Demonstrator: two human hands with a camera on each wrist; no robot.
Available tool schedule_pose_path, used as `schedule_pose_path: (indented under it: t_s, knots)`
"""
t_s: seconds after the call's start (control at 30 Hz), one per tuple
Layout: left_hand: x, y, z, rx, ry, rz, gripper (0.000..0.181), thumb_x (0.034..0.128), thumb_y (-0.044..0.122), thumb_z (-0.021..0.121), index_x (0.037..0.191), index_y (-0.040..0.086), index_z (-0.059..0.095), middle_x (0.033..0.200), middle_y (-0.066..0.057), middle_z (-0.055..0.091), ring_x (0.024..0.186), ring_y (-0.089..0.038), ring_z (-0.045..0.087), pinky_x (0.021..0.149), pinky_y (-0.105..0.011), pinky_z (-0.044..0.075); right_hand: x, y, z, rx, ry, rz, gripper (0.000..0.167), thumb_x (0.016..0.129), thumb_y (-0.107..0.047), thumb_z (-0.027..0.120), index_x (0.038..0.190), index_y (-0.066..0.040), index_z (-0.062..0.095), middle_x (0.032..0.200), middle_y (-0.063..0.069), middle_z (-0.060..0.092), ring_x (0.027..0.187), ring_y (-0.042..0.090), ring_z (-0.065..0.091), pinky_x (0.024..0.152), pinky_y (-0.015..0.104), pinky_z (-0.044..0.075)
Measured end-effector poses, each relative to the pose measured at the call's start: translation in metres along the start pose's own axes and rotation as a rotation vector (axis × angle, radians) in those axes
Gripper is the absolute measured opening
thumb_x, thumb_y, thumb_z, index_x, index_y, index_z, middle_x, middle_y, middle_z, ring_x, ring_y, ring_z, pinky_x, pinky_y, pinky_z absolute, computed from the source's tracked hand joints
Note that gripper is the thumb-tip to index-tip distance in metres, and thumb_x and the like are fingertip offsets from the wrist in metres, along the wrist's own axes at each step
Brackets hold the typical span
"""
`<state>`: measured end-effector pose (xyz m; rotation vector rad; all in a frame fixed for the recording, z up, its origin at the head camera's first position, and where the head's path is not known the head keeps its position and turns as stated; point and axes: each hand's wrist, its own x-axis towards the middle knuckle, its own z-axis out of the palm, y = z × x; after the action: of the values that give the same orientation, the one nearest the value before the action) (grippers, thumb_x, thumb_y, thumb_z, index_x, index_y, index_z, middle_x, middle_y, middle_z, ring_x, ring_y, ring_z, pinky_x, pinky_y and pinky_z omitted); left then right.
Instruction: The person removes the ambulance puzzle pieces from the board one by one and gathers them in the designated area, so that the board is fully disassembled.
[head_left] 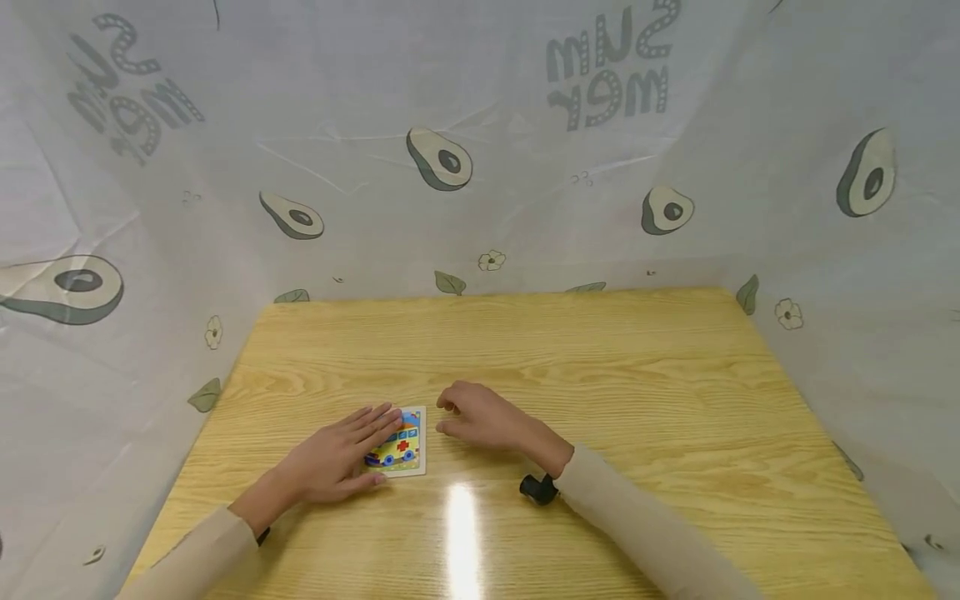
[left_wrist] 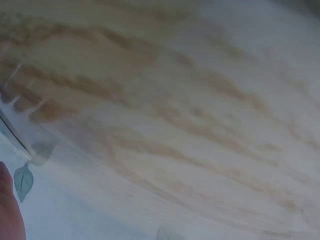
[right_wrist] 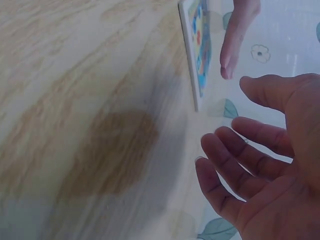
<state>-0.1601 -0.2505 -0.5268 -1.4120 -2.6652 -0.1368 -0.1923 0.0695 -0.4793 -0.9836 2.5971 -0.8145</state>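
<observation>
- Head view, starting at the left: we see the left hand (head_left: 333, 458) lying over the board with straight fingers, grasping nothing. If that palm bears down unevenly, we judge that the flat board could skid or twist on the smooth counter (head_left: 600, 375).
- Next along sits the picture board (head_left: 422, 442), on the counter left of centre, partly beneath those fingers. Its thin rim gives us little to catch, so fingertips might slip off it; a careless nudge from the right could shove it askew.
- We read its van picture (head_left: 402, 450) as upright to us, wheels toward the person, body running left to right. The board's right edge runs nearly straight away from the person; with the left part covered, we cannot tell its long axis.
- Rightmost, the right hand (head_left: 487, 417) is empty, fingers loosely bent, just beside the board without touching it.
</observation>
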Motion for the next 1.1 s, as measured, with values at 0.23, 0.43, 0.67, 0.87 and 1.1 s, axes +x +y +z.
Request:
schedule_pose_path:
  t_s: [0.23, 0.43, 0.67, 0.87, 1.1]
  knots:
    - [0.001, 0.002, 0.003, -0.046, -0.020, -0.010, 0.082, 0.1030, 0.055, 0.060, 0.167, 0.011, 0.031, 0.174, -0.007, 0.033, 0.159, -0.028, 0.037, 0.134, -0.019, 0.000, 0.013, -0.007, 0.020, -0.013, -0.007, 0.021, 0.042, 0.104, -0.032, 0.066, 0.136, -0.004, 0.066, 0.133, 0.011, 0.066, 0.118, 0.022, 0.066, 0.103, 0.037, 0.057]
    - [-0.001, 0.002, 0.001, -0.060, -0.045, -0.032, 0.081, 0.1035, 0.056, 0.058, 0.167, 0.014, 0.031, 0.173, -0.004, 0.034, 0.160, -0.028, 0.036, 0.135, -0.022, 0.004, 0.020, -0.012, 0.035, -0.068, 0.012, 0.039, 0.047, 0.104, -0.035, 0.066, 0.141, -0.006, 0.062, 0.134, 0.008, 0.063, 0.121, 0.019, 0.063, 0.108, 0.036, 0.056]
    - [-0.006, 0.004, 0.001, -0.022, -0.015, -0.005, 0.077, 0.1025, 0.053, 0.062, 0.165, 0.015, 0.037, 0.172, -0.004, 0.038, 0.157, -0.028, 0.040, 0.134, -0.030, 0.021, 0.029, -0.016, 0.039, -0.078, 0.016, 0.045, 0.058, 0.100, -0.044, 0.071, 0.143, -0.007, 0.061, 0.137, 0.008, 0.060, 0.122, 0.021, 0.060, 0.107, 0.035, 0.055]
    - [-0.006, 0.006, 0.002, -0.027, -0.005, 0.037, 0.068, 0.1048, 0.042, 0.062, 0.162, 0.010, 0.042, 0.169, -0.007, 0.043, 0.153, -0.026, 0.047, 0.117, -0.046, 0.051, 0.029, -0.018, 0.044, -0.118, 0.002, 0.062, 0.067, 0.093, -0.055, 0.076, 0.140, -0.010, 0.061, 0.135, 0.006, 0.056, 0.118, 0.019, 0.055, 0.100, 0.030, 0.056]
    - [-0.008, 0.005, 0.003, -0.027, -0.018, 0.040, 0.063, 0.1062, 0.041, 0.061, 0.160, 0.010, 0.046, 0.167, -0.008, 0.045, 0.152, -0.026, 0.048, 0.114, -0.044, 0.054, 0.030, -0.018, 0.050, -0.128, 0.018, 0.075, 0.063, 0.093, -0.053, 0.077, 0.136, -0.010, 0.062, 0.136, 0.006, 0.055, 0.119, 0.019, 0.053, 0.100, 0.030, 0.055]
